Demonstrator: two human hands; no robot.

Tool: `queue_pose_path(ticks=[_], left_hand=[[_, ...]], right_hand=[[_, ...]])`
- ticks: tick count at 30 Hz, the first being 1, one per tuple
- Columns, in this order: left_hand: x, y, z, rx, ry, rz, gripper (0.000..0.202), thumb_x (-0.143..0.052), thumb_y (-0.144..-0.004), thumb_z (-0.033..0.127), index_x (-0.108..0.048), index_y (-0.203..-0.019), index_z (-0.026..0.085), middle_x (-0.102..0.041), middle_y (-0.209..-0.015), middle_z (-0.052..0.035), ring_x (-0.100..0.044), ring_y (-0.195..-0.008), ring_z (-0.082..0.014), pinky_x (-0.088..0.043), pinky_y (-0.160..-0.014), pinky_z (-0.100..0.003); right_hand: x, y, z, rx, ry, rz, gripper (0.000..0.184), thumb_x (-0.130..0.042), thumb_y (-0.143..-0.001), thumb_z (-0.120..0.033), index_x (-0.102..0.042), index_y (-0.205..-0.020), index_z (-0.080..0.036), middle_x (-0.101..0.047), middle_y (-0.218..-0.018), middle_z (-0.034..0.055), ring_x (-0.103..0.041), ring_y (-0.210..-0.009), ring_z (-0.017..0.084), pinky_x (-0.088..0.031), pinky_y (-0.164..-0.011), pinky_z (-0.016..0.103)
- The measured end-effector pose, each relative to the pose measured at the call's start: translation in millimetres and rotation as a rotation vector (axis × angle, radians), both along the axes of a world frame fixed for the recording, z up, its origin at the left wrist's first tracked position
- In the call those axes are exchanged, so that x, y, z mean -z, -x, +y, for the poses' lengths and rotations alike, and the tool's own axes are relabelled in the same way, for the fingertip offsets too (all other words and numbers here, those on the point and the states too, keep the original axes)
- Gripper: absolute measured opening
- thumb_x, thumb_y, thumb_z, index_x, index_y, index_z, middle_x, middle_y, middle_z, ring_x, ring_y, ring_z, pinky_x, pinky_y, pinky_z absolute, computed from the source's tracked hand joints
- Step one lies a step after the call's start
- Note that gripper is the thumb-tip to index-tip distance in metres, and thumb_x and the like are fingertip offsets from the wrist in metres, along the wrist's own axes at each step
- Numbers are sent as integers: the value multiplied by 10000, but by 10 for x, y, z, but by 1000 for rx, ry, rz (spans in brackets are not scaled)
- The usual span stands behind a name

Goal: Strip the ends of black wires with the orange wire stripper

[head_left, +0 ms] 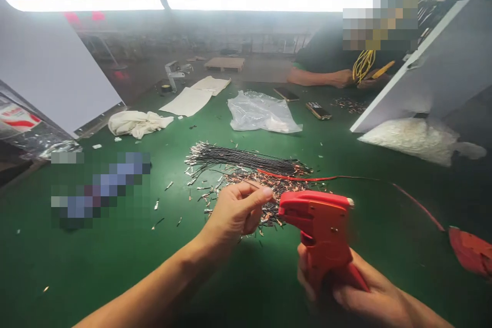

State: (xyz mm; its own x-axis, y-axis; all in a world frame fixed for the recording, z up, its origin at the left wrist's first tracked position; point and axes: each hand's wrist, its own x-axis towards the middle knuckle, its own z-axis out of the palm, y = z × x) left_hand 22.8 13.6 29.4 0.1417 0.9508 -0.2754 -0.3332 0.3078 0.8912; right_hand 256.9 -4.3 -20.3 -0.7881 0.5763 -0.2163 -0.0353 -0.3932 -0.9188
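My left hand (240,210) is closed, thumb and fingers pinching a thin wire (254,184) close to the jaws of a red wire stripper (328,230). My right hand (359,292) is wrapped round the stripper's handles, with its head pointing left toward my left fingertips. Whether the wire's end sits inside the jaws is hard to make out. Just beyond my hands lies a bundle of black wires (246,157) with metal terminals at the left end. Cut wire scraps (269,218) with copper ends are heaped below the bundle, partly hidden by my left hand.
A red cord (295,178) runs right toward a red tool (471,251). Behind are a clear plastic bag (263,113), white cloth (138,123), paper (188,101) and two phones (318,110). A white-filled bag (415,138) lies right. Across the table, a person (326,56) holds yellow cable.
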Motion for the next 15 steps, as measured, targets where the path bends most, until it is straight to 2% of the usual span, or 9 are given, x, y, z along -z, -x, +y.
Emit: queue_pose_path(ticks=[3, 7, 12, 15], left_hand=[[-5, -15, -15, 11, 14, -12, 381, -703, -781, 440, -467, -619, 189, -281, -438, 96, -200, -420, -49, -145, -453, -243], [4, -27, -12, -12, 23, -18, 385, -722, -753, 442, -471, -610, 188, -286, -429, 95, -198, -413, -48, -142, -440, -234], [3, -28, -2, 4, 22, -3, 362, -714, -769, 454, -511, -646, 181, -290, -418, 98, -204, -401, -43, -137, -425, -213], [-13, -38, 4, -23, 40, 22, 355, -720, -768, 449, -524, -654, 176, -295, -416, 100, -196, -398, -37, -134, -416, -199]], right_hand=[[-7, -8, -6, 10, -7, -18, 321, -661, -798, -416, -587, -981, -163, -593, -882, 93, -532, -773, 219, -447, -708, 360], [7, -7, -12, 14, -7, -22, 279, -653, -782, -372, -585, -950, -159, -595, -866, 87, -519, -752, 206, -437, -684, 344], [-27, 28, 18, 24, 18, 10, 161, -585, -747, -215, -557, -897, -163, -574, -784, 49, -493, -692, 166, -405, -637, 298], [-110, 61, 52, -2, -59, 21, 101, -560, -698, -143, -559, -798, -148, -559, -742, 35, -474, -670, 146, -371, -613, 271]])
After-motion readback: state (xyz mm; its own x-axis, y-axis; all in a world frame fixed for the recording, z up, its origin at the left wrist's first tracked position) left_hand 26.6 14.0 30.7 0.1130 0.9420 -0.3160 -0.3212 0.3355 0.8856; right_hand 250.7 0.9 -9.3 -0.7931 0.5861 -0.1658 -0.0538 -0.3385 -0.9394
